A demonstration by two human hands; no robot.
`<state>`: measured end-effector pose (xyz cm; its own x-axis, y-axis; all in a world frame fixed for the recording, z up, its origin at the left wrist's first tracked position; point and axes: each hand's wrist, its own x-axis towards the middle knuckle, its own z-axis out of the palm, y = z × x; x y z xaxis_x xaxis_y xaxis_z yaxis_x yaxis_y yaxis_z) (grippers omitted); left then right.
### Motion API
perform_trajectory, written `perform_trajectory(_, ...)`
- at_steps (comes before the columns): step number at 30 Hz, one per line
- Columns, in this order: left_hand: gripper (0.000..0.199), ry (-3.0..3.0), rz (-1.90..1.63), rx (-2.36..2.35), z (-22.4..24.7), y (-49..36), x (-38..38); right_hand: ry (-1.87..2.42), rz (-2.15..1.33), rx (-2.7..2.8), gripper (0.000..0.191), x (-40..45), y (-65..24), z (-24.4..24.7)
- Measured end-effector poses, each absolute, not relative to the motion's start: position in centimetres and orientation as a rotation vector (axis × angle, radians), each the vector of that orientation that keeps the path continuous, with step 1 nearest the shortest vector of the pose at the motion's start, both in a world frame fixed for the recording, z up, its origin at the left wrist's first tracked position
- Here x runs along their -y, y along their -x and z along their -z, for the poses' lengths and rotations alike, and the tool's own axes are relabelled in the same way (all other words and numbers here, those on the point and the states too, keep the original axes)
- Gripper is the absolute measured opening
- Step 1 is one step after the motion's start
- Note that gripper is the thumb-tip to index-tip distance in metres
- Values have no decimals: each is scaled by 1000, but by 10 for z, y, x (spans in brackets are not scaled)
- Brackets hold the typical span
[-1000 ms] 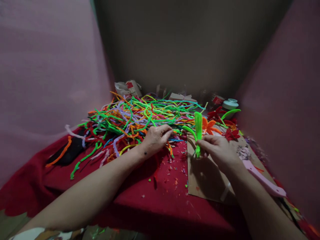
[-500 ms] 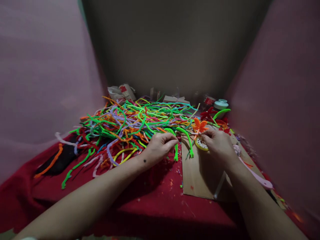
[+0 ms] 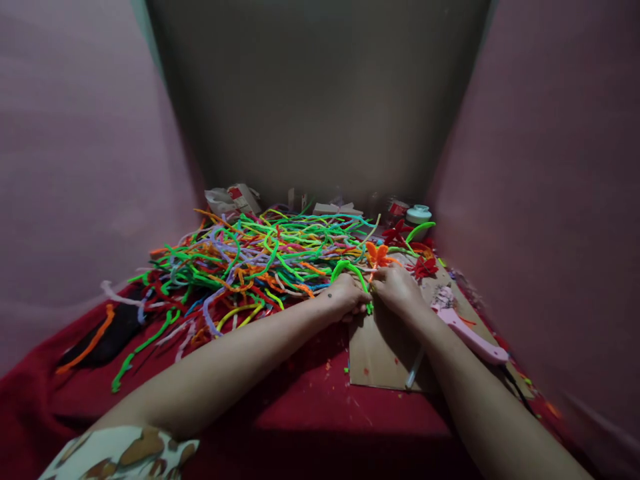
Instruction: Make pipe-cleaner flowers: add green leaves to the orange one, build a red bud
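1. The left hand (image 3: 346,297) was near the middle of the counter (image 3: 310,407), its grip closed on a fuzzy green strip (image 3: 353,269) that arched up over the knuckles and came down past the fingertips.
2. The strip's lower end showed just beyond those fingers, above the left part of a cardboard sheet (image 3: 373,360).
3. The right hand (image 3: 397,288) was just beside the left, above the same sheet, with its fingers bent inward; whether its grip was clamped on anything could not be told.
4. Right behind the right fingertips was an orange flower (image 3: 379,255), and a red flower (image 3: 425,267) was farther to the right.
5. A pink-handled tool (image 3: 473,337) lay to the right of the right forearm, a dark cord (image 3: 520,390) running from its near end.
6. A translucent stick (image 3: 415,370) lay at the cardboard's front edge, near the forearm.
7. A tangled pile of coloured strips (image 3: 270,253) spread behind and to the left of the left hand.
8. At the far left, an orange strip (image 3: 103,333) lay across a black item (image 3: 110,347).
9. A pale blue jar (image 3: 419,214) stood at the back right.
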<state>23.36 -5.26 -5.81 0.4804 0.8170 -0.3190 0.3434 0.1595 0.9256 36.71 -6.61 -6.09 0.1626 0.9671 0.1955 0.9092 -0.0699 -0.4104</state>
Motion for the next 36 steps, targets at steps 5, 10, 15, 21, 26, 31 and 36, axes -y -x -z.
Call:
perform_trajectory(5, 23, -1483, -519, -1108, 64, -235, 49, 1884, -307, 1699, 31, 61, -375, 67)
perform_trajectory(10, 18, -1574, -591, -1066, 60, -232, 49, 1732, -498, 1559, 27, 65, -381, 67)
perform_trajectory(15, 14, -1626, -624, -973, 42, -226, 55, 1454, -723, 1430, 20, 76, -379, 59)
perform_trajectory(21, 7, -1661, -682, -853, 29, -215, 58, 925, -1097, 1121, 14, 82, -371, 49)
perform_trajectory(26, 11, -1771, -883, -850, 29, -210, 64, 908, -1142, 1159, 10, 90, -366, 42)
perform_trajectory(31, 13, -1802, -1026, -891, 26, -207, 71, 1009, -1046, 1209, 8, 95, -367, 36)
perform_trajectory(36, 11, -1700, -1131, -894, 17, -203, 77, 921, -1123, 1182, 5, 96, -366, 29)
